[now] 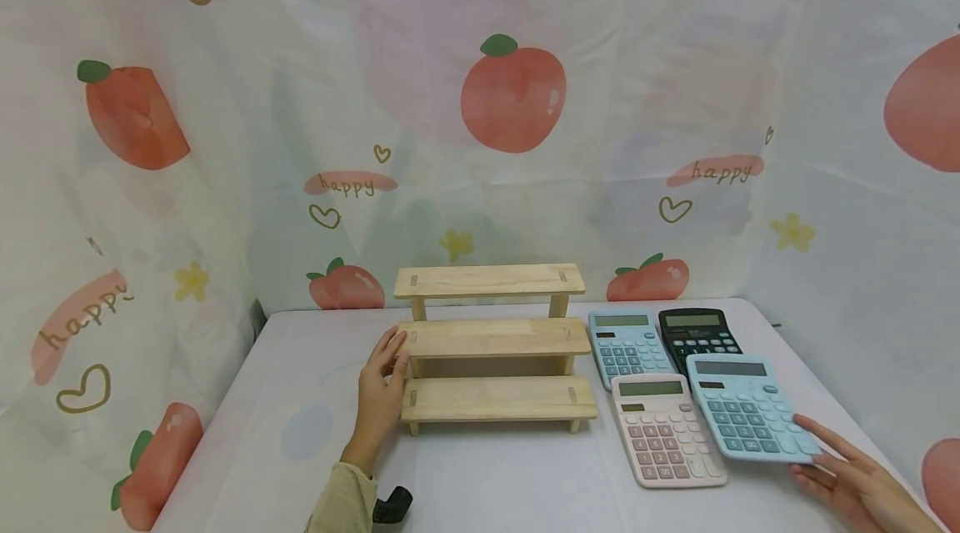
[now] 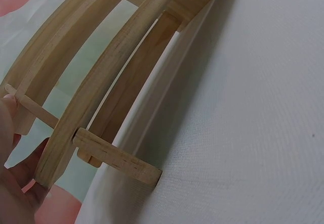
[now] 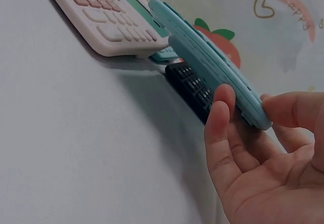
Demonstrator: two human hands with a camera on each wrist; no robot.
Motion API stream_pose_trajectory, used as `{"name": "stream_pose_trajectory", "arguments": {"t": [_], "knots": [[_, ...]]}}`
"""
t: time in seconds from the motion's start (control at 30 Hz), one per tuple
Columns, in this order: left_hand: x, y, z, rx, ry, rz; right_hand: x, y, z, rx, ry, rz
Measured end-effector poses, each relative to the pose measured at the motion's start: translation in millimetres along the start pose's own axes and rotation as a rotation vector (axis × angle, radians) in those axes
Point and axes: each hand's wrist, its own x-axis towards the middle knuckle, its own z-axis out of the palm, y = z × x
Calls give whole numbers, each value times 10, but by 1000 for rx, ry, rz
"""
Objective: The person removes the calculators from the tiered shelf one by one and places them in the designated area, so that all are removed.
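My right hand [image 1: 851,470] pinches the lower right corner of a light blue calculator [image 1: 750,408], thumb on one face and fingers beneath. In the right wrist view that calculator [image 3: 217,67] is tilted and held above the table. My left hand [image 1: 381,391] touches the left end of a three-tier wooden stand [image 1: 495,339], at the middle shelf. The left wrist view shows its fingers around the shelf's end [image 2: 50,163]. A pink-and-white calculator [image 1: 667,433], a second light blue calculator [image 1: 630,343] and a black calculator [image 1: 697,329] lie near the held one, which partly covers the black one.
A black curved object [image 1: 393,506] is by the left sleeve at the table's front. The white table [image 1: 525,483] is bordered by a fruit-print cloth [image 1: 510,208] at the back and both sides.
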Motion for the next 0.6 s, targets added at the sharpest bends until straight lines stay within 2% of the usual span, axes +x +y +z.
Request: {"name": "stream_pose_trajectory", "arguments": {"t": [0.1, 0.3, 0.6], "knots": [[3, -5, 7, -1, 4, 5, 9, 19, -63, 14, 26, 22], [-2, -18, 13, 3, 4, -3, -6, 28, -123, 59, -25, 52], [-8, -16, 11, -21, 5, -9, -11, 19, -68, 8, 19, 84]]}}
